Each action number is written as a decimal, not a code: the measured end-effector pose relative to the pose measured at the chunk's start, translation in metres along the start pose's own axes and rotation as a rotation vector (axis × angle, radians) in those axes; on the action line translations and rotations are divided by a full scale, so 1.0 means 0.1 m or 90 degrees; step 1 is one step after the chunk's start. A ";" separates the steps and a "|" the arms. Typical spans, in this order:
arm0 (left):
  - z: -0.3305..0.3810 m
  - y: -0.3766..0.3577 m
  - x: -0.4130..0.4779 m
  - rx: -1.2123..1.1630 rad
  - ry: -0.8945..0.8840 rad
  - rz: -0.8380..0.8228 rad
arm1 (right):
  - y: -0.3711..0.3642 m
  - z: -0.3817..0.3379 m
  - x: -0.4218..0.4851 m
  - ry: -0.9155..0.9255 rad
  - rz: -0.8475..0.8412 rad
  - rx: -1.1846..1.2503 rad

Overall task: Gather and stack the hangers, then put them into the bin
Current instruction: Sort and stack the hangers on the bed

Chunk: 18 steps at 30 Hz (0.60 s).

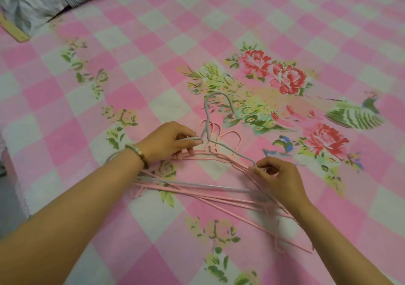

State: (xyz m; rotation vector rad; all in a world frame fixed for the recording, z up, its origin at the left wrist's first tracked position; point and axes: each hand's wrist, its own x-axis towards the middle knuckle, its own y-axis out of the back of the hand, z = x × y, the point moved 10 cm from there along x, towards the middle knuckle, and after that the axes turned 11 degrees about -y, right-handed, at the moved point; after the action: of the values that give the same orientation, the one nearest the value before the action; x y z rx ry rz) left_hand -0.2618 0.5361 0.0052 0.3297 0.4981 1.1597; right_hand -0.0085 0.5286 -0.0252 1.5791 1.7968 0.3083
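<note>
A grey wire hanger [221,147] lies on top of a loose pile of several pink wire hangers [236,199] on the bed. My left hand [168,142] pinches the grey hanger just below its hook, at the neck. My right hand [278,175] grips the right shoulder of the grey hanger where it meets the pink ones. The grey hook [217,100] points away from me; pink hooks [232,138] fan out beneath it. No bin is in view.
The bed is covered by a pink and white checked sheet with flower prints [285,43]. A grey patterned pillow or quilt [32,2] lies at the far left corner, beside a yellowish flat strip [15,31]. The bed's left edge [13,188] drops off near my left forearm.
</note>
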 end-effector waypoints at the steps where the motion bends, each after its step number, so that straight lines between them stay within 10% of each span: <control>1: 0.06 0.02 -0.05 -0.062 0.021 -0.021 | 0.03 -0.07 -0.01 0.004 0.009 0.008; 6: 0.40 0.32 -0.29 -0.247 0.046 0.011 | 0.16 -0.82 -0.37 0.156 0.152 0.040; 10: 0.55 0.48 -0.38 -0.655 0.034 0.173 | -0.49 -1.44 -0.67 0.093 -0.182 0.177; 18: 0.66 0.22 -0.35 -0.610 0.034 0.247 | -0.79 -1.50 -0.95 -0.014 -0.481 0.242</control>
State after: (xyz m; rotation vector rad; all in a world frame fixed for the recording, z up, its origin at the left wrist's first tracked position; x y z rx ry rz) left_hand -0.2544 0.5122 0.0788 -0.4574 -0.1220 1.6464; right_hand -0.1652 0.4628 0.0678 0.9990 2.3708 -0.4244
